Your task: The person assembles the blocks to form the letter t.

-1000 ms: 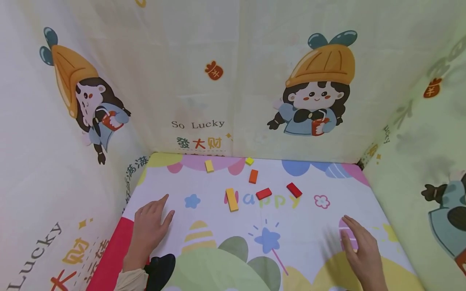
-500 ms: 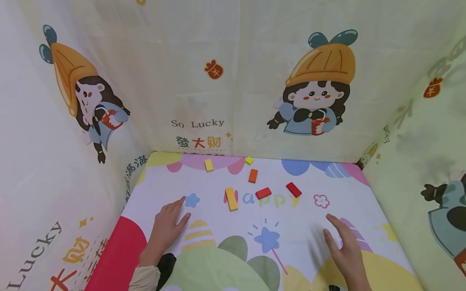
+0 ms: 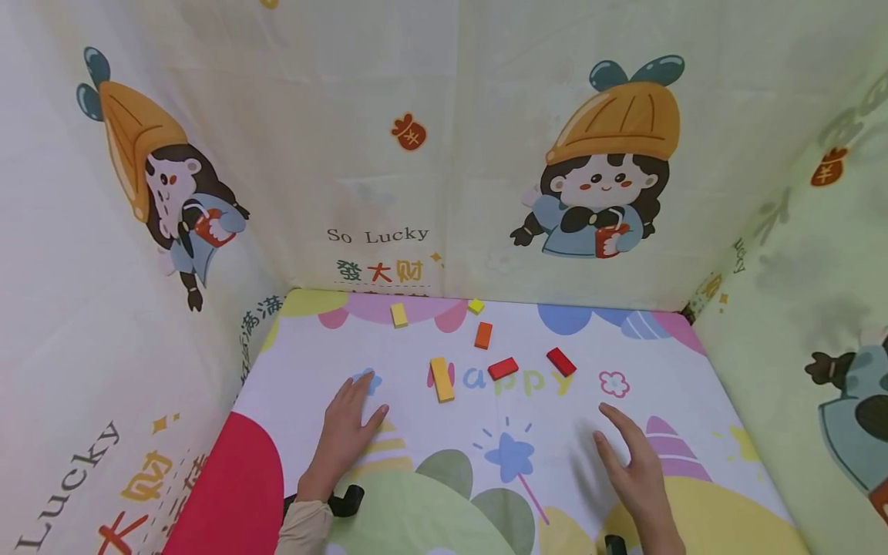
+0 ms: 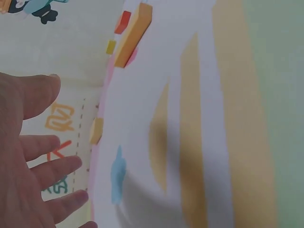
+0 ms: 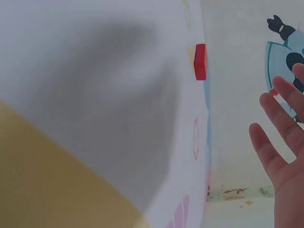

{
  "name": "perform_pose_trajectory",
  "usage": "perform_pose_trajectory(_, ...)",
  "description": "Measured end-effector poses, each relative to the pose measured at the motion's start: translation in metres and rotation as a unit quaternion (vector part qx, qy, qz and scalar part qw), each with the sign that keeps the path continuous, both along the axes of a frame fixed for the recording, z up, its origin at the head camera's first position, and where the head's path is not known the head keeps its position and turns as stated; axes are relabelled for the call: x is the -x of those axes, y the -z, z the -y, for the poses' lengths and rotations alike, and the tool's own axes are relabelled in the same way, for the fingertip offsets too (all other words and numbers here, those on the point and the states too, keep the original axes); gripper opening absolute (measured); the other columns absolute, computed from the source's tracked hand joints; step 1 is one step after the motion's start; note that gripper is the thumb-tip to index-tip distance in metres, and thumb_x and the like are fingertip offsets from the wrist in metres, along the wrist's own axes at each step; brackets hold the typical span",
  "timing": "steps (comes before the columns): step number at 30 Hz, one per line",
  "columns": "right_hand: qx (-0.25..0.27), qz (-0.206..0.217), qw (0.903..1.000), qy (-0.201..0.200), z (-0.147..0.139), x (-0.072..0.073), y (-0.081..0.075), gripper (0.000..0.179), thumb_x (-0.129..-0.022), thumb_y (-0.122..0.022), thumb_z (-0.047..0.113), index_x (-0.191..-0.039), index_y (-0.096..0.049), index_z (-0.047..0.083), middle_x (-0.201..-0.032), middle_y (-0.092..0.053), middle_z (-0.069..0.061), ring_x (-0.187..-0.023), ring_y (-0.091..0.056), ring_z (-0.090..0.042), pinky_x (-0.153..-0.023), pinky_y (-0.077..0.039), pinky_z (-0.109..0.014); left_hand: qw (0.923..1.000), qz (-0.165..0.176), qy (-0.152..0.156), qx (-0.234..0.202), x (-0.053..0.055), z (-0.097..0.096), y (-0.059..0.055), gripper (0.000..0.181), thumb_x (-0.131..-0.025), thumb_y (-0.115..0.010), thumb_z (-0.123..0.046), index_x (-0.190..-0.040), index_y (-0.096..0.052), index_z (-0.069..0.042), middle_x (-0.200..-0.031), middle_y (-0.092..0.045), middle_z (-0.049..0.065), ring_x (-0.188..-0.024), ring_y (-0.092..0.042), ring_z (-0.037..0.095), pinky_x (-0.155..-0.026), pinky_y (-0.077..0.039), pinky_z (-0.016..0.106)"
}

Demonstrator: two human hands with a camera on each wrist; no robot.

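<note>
Left hand [image 3: 347,428] has shifted right, now partly covering the blue star [image 3: 375,382]. Right hand [image 3: 633,462] has shifted left, uncovering the purple striped print [image 3: 673,448]. Gap between them has narrowed.

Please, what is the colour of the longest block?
The longest block is light orange, seen best in the left wrist view.

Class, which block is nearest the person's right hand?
The dark red rectangular block, rightmost of the six; all others lie farther from the right hand.
</note>
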State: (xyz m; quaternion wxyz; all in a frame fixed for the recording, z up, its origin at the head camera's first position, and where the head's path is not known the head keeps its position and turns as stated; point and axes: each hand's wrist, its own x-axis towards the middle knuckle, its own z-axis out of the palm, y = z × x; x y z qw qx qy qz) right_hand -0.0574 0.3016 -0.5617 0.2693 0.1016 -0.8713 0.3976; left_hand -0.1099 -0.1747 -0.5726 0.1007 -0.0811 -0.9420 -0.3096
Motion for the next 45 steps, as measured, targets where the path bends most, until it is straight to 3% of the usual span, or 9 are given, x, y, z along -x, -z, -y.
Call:
perform_pose_trajectory(8, 0.024, 0.041, 0.9989, 0.007, 0.011, 0.006, 0.006, 0.059, -0.086, -0.076, -0.009, -0.142, -0.063, 0.005, -0.137, -0.066, -0.022, -0.135, -0.046, 0.015, -0.109, -0.03, -0.002, 0.9997, 0.014, 0.013, -0.015, 0.005, -0.024, 0.01, 0.075, -0.1, -0.068, -0.032, -0.16, -0.036, -0.002, -0.162, -0.045, 0.022, -0.148, -0.042, 0.05, -0.117, -0.035, 0.068)
perform_pose_trajectory(17, 0.039, 0.03, 0.9986, -0.022, 0.022, 0.015, 0.015, 0.06, -0.086, -0.074, -0.011, -0.143, -0.061, 0.002, -0.136, -0.064, -0.025, -0.132, -0.049, 0.013, -0.108, -0.033, -0.003, 0.9998, -0.002, 0.008, -0.017, 0.01, -0.049, 0.017, 0.076, -0.097, -0.071, -0.032, -0.159, -0.038, -0.003, -0.16, -0.047, 0.022, -0.147, -0.043, 0.051, -0.114, -0.035, 0.071)
perform_pose_trajectory(21, 0.049, 0.052, 0.9973, -0.02, 0.029, 0.017, 0.014, 0.059, -0.088, -0.074, -0.008, -0.144, -0.06, 0.005, -0.138, -0.064, -0.022, -0.13, -0.048, 0.014, -0.108, -0.031, -0.002, 1.0, -0.005, -0.001, -0.008, 0.012, -0.06, 0.017, 0.075, -0.097, -0.071, -0.034, -0.158, -0.04, -0.004, -0.159, -0.049, 0.02, -0.147, -0.043, 0.049, -0.115, -0.034, 0.071)
perform_pose_trajectory(28, 0.052, 0.109, 0.9926, -0.004, 0.037, 0.022, 0.014, 0.056, -0.094, -0.073, 0.002, -0.147, -0.058, 0.008, -0.144, -0.061, -0.018, -0.131, -0.04, 0.02, -0.107, -0.025, 0.002, 0.9992, 0.026, -0.029, 0.01, 0.016, -0.076, 0.017, 0.074, -0.099, -0.069, -0.039, -0.159, -0.04, -0.008, -0.161, -0.048, 0.017, -0.149, -0.042, 0.045, -0.118, -0.03, 0.071)
perform_pose_trajectory(38, 0.057, 0.149, 0.9872, -0.009, 0.047, 0.034, 0.021, 0.057, -0.096, -0.073, 0.008, -0.149, -0.055, 0.009, -0.149, -0.058, -0.016, -0.129, -0.037, 0.023, -0.105, -0.03, 0.001, 0.9975, 0.017, -0.068, 0.007, 0.021, -0.093, 0.019, 0.067, -0.099, -0.068, -0.039, -0.155, -0.047, -0.008, -0.155, -0.053, 0.019, -0.142, -0.047, 0.042, -0.117, -0.032, 0.069)
perform_pose_trajectory(41, 0.061, 0.154, 0.9861, -0.01, 0.05, 0.036, 0.022, 0.056, -0.096, -0.073, 0.008, -0.149, -0.055, 0.008, -0.15, -0.058, -0.015, -0.129, -0.042, 0.016, -0.104, -0.031, 0.001, 0.997, 0.018, -0.075, -0.003, 0.022, -0.099, 0.018, 0.067, -0.098, -0.069, -0.039, -0.154, -0.048, -0.008, -0.154, -0.055, 0.018, -0.142, -0.047, 0.041, -0.117, -0.031, 0.068)
perform_pose_trajectory(45, 0.065, 0.172, 0.983, -0.005, 0.055, 0.038, 0.025, 0.055, -0.097, -0.073, 0.01, -0.149, -0.055, 0.007, -0.15, -0.058, -0.015, -0.132, -0.052, -0.01, -0.103, -0.031, 0.0, 0.9955, 0.033, -0.088, -0.009, 0.022, -0.106, 0.016, 0.067, -0.098, -0.07, -0.039, -0.153, -0.049, -0.008, -0.152, -0.056, 0.017, -0.142, -0.046, 0.041, -0.117, -0.03, 0.067)
